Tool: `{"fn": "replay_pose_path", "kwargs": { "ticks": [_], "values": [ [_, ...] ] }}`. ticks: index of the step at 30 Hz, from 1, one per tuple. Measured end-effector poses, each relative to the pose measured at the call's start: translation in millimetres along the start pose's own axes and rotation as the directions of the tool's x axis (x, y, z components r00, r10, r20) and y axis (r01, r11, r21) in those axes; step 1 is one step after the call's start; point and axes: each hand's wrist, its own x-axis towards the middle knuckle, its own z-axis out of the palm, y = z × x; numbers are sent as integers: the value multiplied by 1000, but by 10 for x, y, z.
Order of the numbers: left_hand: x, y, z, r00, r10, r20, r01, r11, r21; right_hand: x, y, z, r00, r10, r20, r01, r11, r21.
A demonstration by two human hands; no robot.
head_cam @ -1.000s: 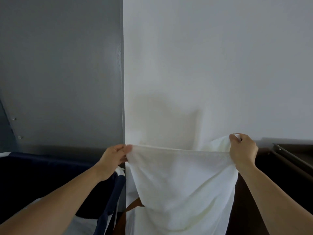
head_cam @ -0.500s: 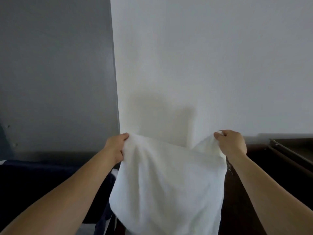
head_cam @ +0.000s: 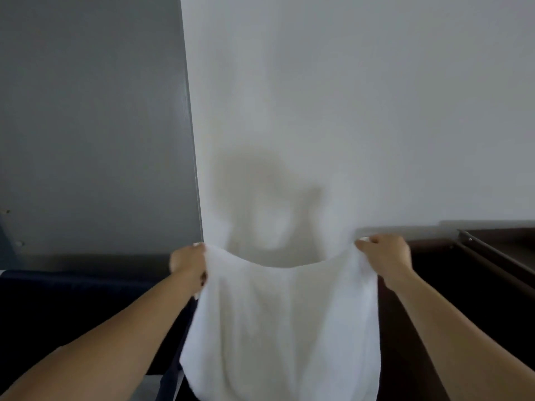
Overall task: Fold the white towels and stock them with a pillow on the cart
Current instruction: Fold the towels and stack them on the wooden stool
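Fold step, early: towel (head_cam: 278, 328) held up in mid-air in front of the wall (head_cam: 347, 111). Left hand (head_cam: 188, 260) and right hand (head_cam: 385, 253) each pinch a top corner, fingers curled on cloth; top edge sags. Next, prob: pull taut, bring corners together. Cart and pillow not identifiable.

Both bare forearms extend from the lower corners of the frame toward its middle, roughly level with each other. Left hand (head_cam: 188, 263), left of centre: fingers curled, gripping the upper left corner of the white towel (head_cam: 278, 328); outline motion-blurred, individual fingers not distinguishable. Right hand (head_cam: 385, 253), right of centre: back of hand facing the camera, fingers and thumb curled, pinching the upper right corner. Hands held apart, wrists straight.
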Motion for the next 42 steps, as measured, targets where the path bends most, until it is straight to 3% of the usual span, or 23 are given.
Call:
{"fn": "replay_pose_path", "kwargs": {
  "ticks": [3, 7, 12, 17, 22, 28, 35, 42],
  "values": [
    [-428, 64, 408, 964, 93, 248, -51, 984, -169, -249, -235, 325, 992, -95, 86, 92, 995, 35],
    [-809, -27, 820, 900, 215, 379, -164, 973, -163, -523, -428, 635, 984, -135, 119, 117, 982, 151],
    [-900, -98, 1028, 859, 321, 398, -284, 947, -150, -678, -466, 783, 977, -151, 152, 116, 969, 217],
    [-985, -143, 987, 834, 396, 384, -378, 917, -126, -752, -411, 845, 955, -244, 167, 214, 961, 178],
    [-1045, -182, 963, 791, 517, 327, -532, 845, -49, -794, -364, 863, 969, -189, 161, 156, 967, 199],
    [-1077, -202, 943, 787, 515, 340, -516, 851, -94, -817, -397, 872, 984, -115, 133, 60, 932, 358],
    [-1090, -213, 935, 740, 541, 399, -577, 816, -36, -901, -366, 912, 970, -215, 117, 192, 965, 178],
    [-1048, -181, 872, 652, 596, 468, -650, 758, -60, -1005, -316, 818, 956, -236, 176, 149, 903, 403]
  ]
}}
